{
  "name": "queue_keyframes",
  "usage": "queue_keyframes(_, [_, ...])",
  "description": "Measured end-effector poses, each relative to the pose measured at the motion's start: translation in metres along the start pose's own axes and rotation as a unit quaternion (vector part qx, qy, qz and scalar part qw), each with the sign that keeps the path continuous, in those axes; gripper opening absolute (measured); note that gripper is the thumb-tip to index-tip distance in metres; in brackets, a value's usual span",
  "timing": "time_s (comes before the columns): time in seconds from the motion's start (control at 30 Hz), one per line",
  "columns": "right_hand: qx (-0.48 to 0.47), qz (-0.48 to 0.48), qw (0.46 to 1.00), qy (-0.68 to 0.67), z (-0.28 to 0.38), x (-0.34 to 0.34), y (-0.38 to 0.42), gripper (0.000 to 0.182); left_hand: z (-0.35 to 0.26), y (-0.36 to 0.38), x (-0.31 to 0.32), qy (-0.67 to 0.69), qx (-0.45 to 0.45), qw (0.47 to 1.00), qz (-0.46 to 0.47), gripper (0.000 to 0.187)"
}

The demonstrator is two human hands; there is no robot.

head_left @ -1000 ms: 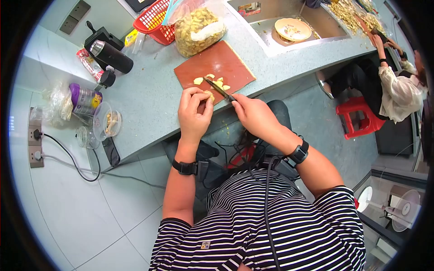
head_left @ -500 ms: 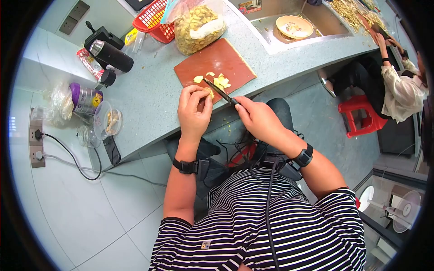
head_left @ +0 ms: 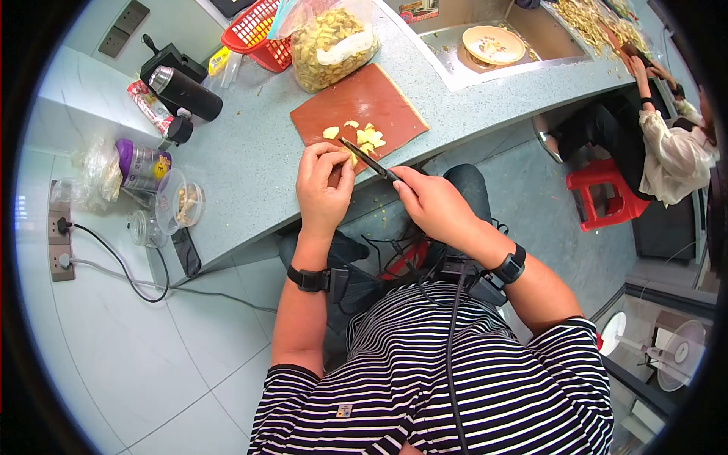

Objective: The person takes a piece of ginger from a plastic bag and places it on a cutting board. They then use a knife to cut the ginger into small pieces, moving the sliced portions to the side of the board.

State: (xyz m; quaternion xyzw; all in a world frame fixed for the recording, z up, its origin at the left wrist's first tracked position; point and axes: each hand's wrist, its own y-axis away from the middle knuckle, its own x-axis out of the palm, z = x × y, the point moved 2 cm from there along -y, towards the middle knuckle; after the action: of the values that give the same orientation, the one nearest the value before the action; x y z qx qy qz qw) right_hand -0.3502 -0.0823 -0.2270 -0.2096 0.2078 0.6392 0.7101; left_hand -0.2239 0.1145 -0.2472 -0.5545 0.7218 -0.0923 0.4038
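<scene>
My left hand (head_left: 322,186) is at the front edge of the brown cutting board (head_left: 334,110), fingers closed round a small piece of ginger (head_left: 351,156), mostly hidden by the fingers. My right hand (head_left: 440,205) grips the dark handle of a knife (head_left: 369,160). Its blade points up and left, over the board, and meets the ginger at my left fingertips as far as I can see. Several pale yellow cut pieces (head_left: 371,138) lie on the board just beyond the blade. A clear bag (head_left: 334,49) full of yellowish pieces stands behind the board.
A red basket (head_left: 262,38) and a black flask (head_left: 186,92) stand on the counter to the left. Clear tubs (head_left: 180,201) sit by its left edge. Right of the bag is a sink (head_left: 557,49) with a bowl (head_left: 493,45). Another person (head_left: 671,155) sits on a red stool (head_left: 599,193).
The knife blade has shifted very slightly left and down against the ginger. Both hands otherwise keep nearly the same place and grip.
</scene>
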Motion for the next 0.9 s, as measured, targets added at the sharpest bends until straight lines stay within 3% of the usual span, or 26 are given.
queue_keyframes(0.47, [0.014,0.043,0.999,0.0,0.009,-0.015,0.002,0.035,-0.002,-0.002,-0.003,0.018,-0.006,1.0,0.012,0.014])
queue_keyframes(0.67, [-0.019,0.034,0.998,0.04,0.002,-0.008,-0.005,0.032,0.001,-0.001,-0.002,0.038,-0.024,0.999,0.017,0.014])
queue_keyframes(0.73, [-0.068,-0.011,0.996,0.061,0.002,0.0,-0.009,0.03,0.004,-0.002,-0.001,0.033,-0.01,0.999,0.015,0.015])
queue_keyframes(0.9, [-0.061,0.002,0.992,0.106,0.01,0.007,-0.023,0.027,0.0,-0.003,-0.003,0.03,0.015,0.999,0.009,0.014])
